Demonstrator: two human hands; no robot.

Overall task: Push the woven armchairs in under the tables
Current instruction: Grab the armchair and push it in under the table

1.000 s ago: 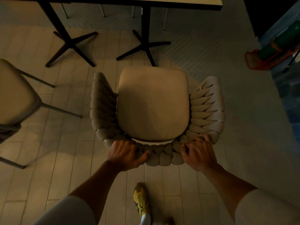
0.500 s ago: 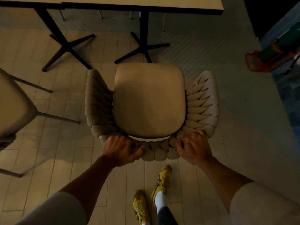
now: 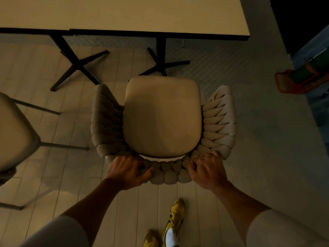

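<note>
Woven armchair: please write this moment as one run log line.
left hand: grips woven armchair backrest | right hand: grips backrest | seat front near table edge, not yet under | second chair: left, untouched

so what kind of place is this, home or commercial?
Likely a cafe or restaurant seating area. Two pedestal tables are pushed edge to edge on black cross bases, a matching second chair stands left of the woven armchair, and the floor is tiled.
</note>
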